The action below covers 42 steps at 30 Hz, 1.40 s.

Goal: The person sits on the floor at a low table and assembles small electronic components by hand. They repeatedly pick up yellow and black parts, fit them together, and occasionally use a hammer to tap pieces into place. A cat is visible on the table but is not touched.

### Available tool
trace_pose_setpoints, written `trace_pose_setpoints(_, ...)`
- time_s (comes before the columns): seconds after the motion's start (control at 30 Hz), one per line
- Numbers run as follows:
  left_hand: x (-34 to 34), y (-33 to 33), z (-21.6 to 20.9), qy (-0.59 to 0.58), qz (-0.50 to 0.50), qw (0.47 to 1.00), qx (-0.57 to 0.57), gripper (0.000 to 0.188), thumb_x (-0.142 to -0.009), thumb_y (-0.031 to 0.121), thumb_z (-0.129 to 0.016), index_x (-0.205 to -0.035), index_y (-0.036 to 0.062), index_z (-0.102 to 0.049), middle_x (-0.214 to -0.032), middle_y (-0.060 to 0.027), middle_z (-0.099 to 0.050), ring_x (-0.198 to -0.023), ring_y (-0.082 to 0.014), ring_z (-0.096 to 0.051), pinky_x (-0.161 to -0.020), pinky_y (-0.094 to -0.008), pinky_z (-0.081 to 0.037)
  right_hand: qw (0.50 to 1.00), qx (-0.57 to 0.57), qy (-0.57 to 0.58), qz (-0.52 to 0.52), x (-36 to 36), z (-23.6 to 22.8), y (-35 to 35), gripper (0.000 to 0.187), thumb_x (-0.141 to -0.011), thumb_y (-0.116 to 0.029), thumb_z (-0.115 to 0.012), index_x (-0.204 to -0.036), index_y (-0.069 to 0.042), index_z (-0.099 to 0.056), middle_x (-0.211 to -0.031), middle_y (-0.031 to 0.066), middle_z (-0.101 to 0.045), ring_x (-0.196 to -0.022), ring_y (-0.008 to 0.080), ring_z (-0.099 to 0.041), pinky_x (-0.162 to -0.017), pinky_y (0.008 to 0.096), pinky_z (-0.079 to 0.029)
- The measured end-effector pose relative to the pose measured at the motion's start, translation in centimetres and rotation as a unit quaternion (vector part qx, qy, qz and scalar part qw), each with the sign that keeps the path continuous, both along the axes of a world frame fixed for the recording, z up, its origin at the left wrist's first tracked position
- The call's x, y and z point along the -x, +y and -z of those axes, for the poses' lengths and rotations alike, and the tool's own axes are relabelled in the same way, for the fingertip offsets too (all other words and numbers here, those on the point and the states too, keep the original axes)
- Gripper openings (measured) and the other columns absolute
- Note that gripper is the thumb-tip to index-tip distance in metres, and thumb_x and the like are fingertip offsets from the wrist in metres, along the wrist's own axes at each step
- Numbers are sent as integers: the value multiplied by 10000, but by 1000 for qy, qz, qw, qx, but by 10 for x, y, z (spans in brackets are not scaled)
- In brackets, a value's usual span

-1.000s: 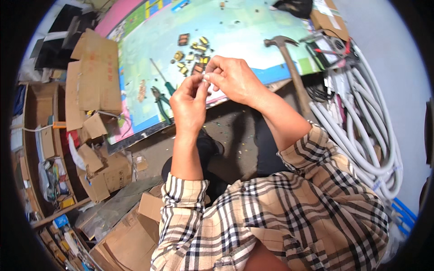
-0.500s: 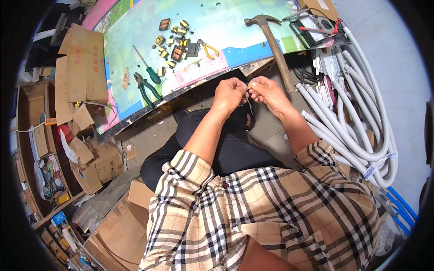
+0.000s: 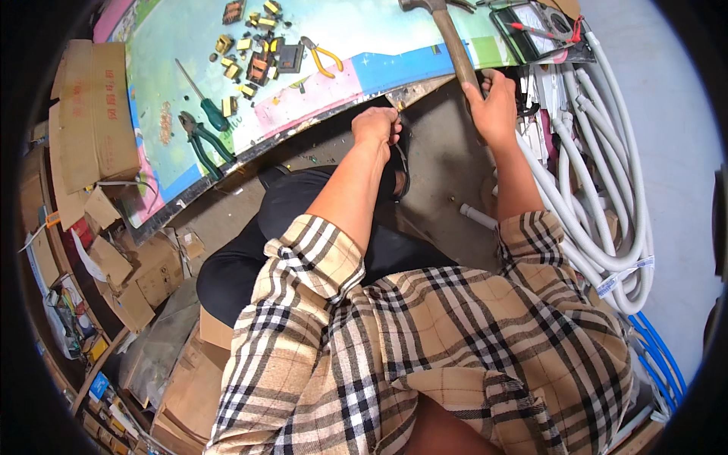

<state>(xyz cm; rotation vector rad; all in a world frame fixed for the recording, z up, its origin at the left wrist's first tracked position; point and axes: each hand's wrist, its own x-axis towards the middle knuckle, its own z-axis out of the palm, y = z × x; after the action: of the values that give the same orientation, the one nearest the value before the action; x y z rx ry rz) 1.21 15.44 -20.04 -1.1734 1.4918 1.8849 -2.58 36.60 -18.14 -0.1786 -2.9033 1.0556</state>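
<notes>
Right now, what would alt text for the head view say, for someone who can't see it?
A person's right hand is at the handle end of a hammer; the left hand is curled near the table's front edge. On the table lie a screwdriver, green-handled pliers, yellow-handled pliers and small block-shaped parts.

**Upper-limb pose: extended and separated**

The left forearm [image 3: 345,186] is angled forward and rightward; the left hand [image 3: 375,127] is closed, its fingers [image 3: 395,129] curled inward. The right forearm [image 3: 513,178] is directed nearly straight ahead; the right hand [image 3: 495,106] is positioned slightly farther forward, thumb [image 3: 474,96] extended.
</notes>
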Motion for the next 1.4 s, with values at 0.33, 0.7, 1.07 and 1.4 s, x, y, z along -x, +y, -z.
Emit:
trace_pose_setpoints(0.33, 5, 9, -10, 21, -50, 998, 6, 52, -878, 53, -614, -841, 18, -626, -747, -62, -647, -628, -143, -615, -542, -269, -517, 728, 581, -361, -41, 45, -13, 13, 295, -898, -268, -667, -981, -6, -560, -797, 44, -563, -603, 87, -524, -489, 209, -433)
trace_pose_setpoints(0.7, 15, 24, 24, 21, -59, 993, 102, 94, -831, -20, -594, -738, -15, -590, -678, -82, -610, -546, -142, -574, -469, -270, -465, 988, 65, -14, -140, -94, -67, -3, 259, -850, -185, -671, -1021, -18, -571, -680, 135, -614, -527, 231, -585, -540, 326, -472)
trace_pose_setpoints(1.07, 22, 33, 47, 26, -67, 985, 155, 152, -811, 32, -648, -676, -13, -597, -616, -79, -609, -516, -140, -568, -462, -283, -442, 986, -15, -111, -124, -140, -63, -18, 255, -870, -146, -648, -994, 14, -494, -785, 294, -612, -783, 478, -606, -646, 485, -484)
trace_pose_setpoints(1.4, 22, 32, 27, -32, -79, 979, 188, 101, -787, 61, -666, -709, 5, -634, -629, -83, -637, -515, -151, -575, -506, -300, -450, 983, -40, -139, -115, -125, -84, -28, 217, -863, -129, -661, -955, 5, -517, -718, 253, -606, -694, 427, -623, -592, 456, -478)
